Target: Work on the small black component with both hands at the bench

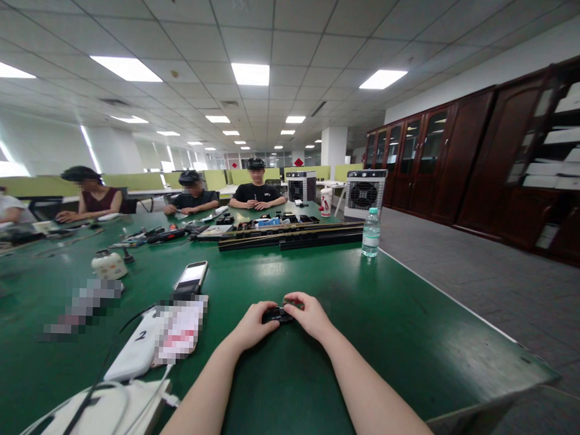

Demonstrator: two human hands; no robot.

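Observation:
Between my two hands is a small, flat black object [279, 315], low on the green table [385, 335]; its kind I cannot make out. My left hand [256, 324] grips its left side, thumb at the near edge and fingers curled over the far edge. On its right side, the bent fingers of my right hand [309, 313] close on it from above. Part of the object is hidden under the fingers of both hands.
Left of my arms lie a white power bank [136, 345] marked 2, a phone [191, 277] and cables. A water bottle [371, 233] stands near the right edge. Long black rails [251, 243] and tools lie farther back. Several people sit across and to the left.

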